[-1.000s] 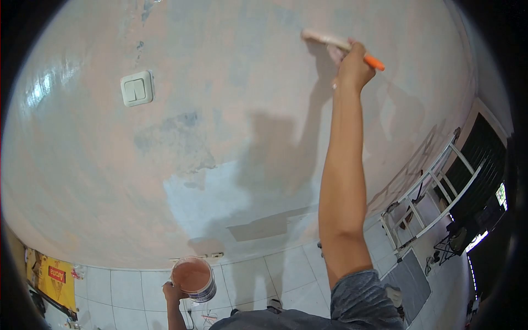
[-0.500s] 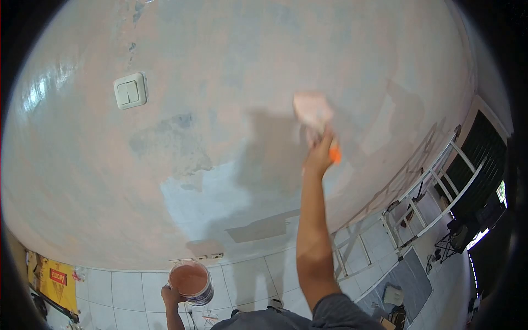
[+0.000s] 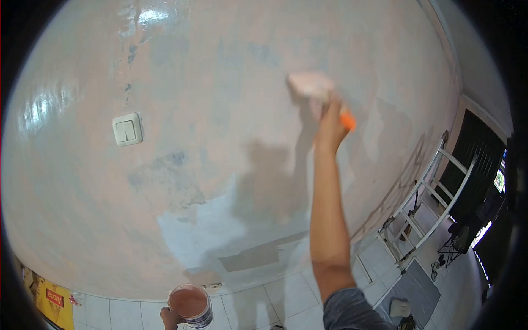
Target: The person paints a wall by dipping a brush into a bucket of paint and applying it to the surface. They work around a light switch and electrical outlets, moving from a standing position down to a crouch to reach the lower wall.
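My right hand (image 3: 332,120) is closed around the handle of a wide paintbrush (image 3: 311,86), whose orange end sticks out beside the fingers. Its pink-coated head is blurred and lies at or close to the wall (image 3: 231,93), which is streaked pale pink and grey. Low down, a whiter patch (image 3: 187,231) and a grey patch (image 3: 250,258) show on the wall. At the bottom of the view, my left hand (image 3: 169,318) grips the side of a paint bucket (image 3: 205,320) containing pinkish-brown paint (image 3: 188,301).
A double light switch (image 3: 127,130) is on the wall at left. A metal ladder (image 3: 429,203) stands on the right, beyond a grey sheet (image 3: 421,286) on the tiled floor (image 3: 286,297). A yellow bag (image 3: 49,313) lies at lower left.
My right hand and the paintbrush have moved up and slightly right, and the brush head is now tilted further left. The view has shifted upward, and the bucket remains in my left hand.
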`<state>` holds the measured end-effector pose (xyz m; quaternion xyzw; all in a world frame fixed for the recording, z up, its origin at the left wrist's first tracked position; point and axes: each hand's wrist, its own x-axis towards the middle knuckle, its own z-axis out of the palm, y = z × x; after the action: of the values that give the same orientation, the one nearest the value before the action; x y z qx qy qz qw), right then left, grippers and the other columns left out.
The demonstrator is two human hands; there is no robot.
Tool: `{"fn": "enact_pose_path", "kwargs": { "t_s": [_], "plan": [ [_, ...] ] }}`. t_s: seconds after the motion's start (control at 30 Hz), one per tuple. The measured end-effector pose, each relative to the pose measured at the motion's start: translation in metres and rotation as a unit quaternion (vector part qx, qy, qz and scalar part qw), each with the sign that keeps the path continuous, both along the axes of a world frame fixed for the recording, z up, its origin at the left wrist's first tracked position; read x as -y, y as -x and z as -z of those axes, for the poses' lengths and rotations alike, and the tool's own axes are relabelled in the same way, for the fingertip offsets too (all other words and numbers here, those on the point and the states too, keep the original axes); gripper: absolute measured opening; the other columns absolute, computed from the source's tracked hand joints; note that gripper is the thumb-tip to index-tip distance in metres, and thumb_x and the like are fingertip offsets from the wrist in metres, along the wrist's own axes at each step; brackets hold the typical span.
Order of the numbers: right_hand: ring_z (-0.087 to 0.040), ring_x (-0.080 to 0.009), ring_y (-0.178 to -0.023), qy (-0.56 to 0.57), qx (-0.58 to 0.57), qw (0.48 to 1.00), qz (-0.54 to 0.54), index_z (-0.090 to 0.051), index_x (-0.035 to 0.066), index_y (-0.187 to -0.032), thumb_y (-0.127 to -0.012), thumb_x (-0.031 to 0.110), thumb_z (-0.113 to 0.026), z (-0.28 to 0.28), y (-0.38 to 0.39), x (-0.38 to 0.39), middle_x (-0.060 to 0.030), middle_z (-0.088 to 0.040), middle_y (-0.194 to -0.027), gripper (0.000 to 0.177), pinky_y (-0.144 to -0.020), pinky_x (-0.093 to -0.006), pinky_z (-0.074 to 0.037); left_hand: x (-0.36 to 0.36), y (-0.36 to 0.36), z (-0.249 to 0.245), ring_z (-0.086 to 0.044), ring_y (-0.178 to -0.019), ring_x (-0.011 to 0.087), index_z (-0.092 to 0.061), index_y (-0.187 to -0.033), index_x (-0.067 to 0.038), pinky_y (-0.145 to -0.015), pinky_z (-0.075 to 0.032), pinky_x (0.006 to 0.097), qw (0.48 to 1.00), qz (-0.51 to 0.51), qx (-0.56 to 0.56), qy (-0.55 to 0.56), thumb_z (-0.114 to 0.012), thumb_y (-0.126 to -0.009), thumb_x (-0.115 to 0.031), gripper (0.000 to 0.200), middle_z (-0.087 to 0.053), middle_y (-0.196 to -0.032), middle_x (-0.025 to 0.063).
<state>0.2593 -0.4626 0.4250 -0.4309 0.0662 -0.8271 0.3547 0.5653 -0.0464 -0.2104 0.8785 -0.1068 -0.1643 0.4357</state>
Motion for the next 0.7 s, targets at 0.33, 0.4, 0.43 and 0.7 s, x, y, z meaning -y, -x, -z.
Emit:
{"fn": "enact_pose_path", "kwargs": {
  "t_s": [0.33,0.4,0.43,0.7],
  "plan": [
    [-0.061,-0.0304,-0.097,0.132,0.068,0.986,-0.08,-0.049,-0.009,-0.103,-0.088,0.005,-0.052,-0.17,-0.013,0.02,-0.019,-0.056,-0.109,0.021,-0.085,-0.04,-0.058,-0.002,0.041,-0.064,-0.066,-0.072,0.0345,-0.062,-0.082,0.012,-0.062,-0.051,0.0432,0.994,-0.074,-0.08,-0.007,-0.064,-0.07,-0.015,0.029,-0.064,-0.079,0.0264],
    [-0.061,-0.0279,-0.097,0.103,0.069,0.987,-0.098,-0.05,-0.009,-0.105,-0.088,0.008,-0.053,-0.141,-0.02,0.041,-0.0172,-0.056,-0.109,0.024,-0.084,-0.0382,-0.058,-0.004,0.051,-0.083,-0.066,-0.072,0.0348,-0.062,-0.081,0.012,-0.063,-0.051,0.0435,0.997,-0.046,-0.038,-0.04,-0.064,-0.07,-0.015,0.029,-0.064,-0.078,0.0264],
    [-0.061,-0.0254,-0.097,0.103,0.062,0.988,-0.095,-0.05,-0.008,-0.107,-0.09,0.011,-0.054,-0.115,-0.02,0.052,-0.0157,-0.057,-0.109,0.026,-0.084,-0.0364,-0.057,-0.005,0.051,-0.079,-0.066,-0.072,0.0348,-0.062,-0.081,0.012,-0.063,-0.051,0.0435,0.997,-0.046,-0.041,-0.041,-0.064,-0.07,-0.015,0.029,-0.064,-0.078,0.0264],
    [-0.061,-0.0187,-0.097,-0.197,0.049,0.975,-0.086,-0.055,-0.001,-0.104,-0.093,0.016,-0.054,0.183,-0.006,-0.021,-0.0088,-0.059,-0.104,0.02,-0.088,-0.0371,-0.053,-0.013,0.028,-0.038,-0.066,-0.073,0.036,-0.062,-0.077,0.01,-0.065,-0.051,0.0445,0.996,-0.026,-0.028,-0.082,-0.065,-0.07,-0.019,0.03,-0.064,-0.079,0.0276]
  ]
}}
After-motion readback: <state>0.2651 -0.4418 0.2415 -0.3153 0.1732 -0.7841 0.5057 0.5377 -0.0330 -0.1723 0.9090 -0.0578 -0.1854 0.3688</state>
